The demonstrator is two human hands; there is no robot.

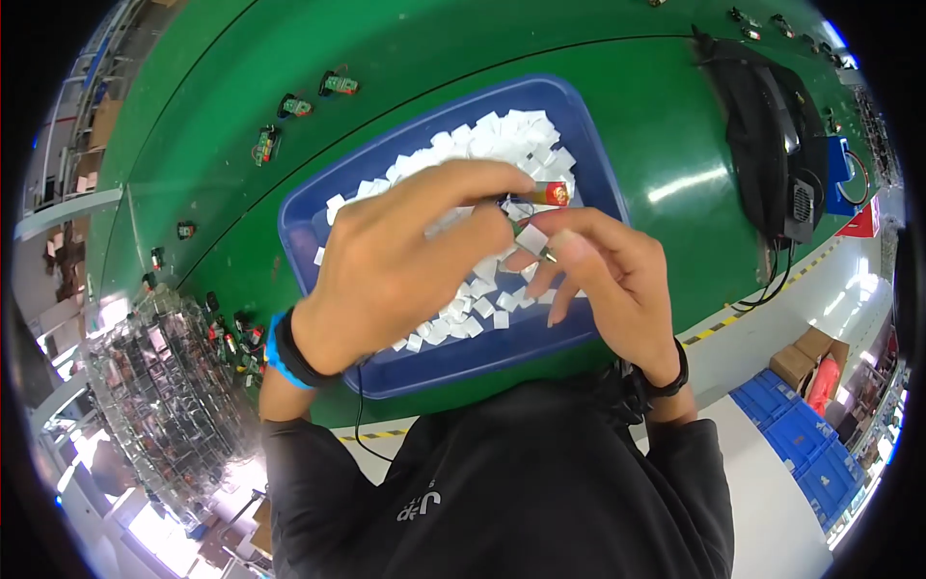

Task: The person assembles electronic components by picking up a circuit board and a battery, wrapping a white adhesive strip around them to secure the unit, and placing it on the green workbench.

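Over the blue tub [590, 125], my left hand [386, 256] pinches a small electronic assembly [554, 194] that has a red end and thin wires. Its inner side is hidden by my fingers. My right hand [627, 280] is close beside it, thumb and forefinger closed around a small white square piece [531, 240]. The piece is right against the assembly or just in front of it; I cannot tell whether they touch. Many loose white square pieces [482, 145] lie in the tub beneath both hands.
Small green circuit assemblies [340, 84] lie on the green table [675, 116] beyond the tub. At left stands a stack of clear trays [174, 386] filled with parts. A black bag [757, 125] with cables is at right. Blue crates [801, 444] sit lower right.
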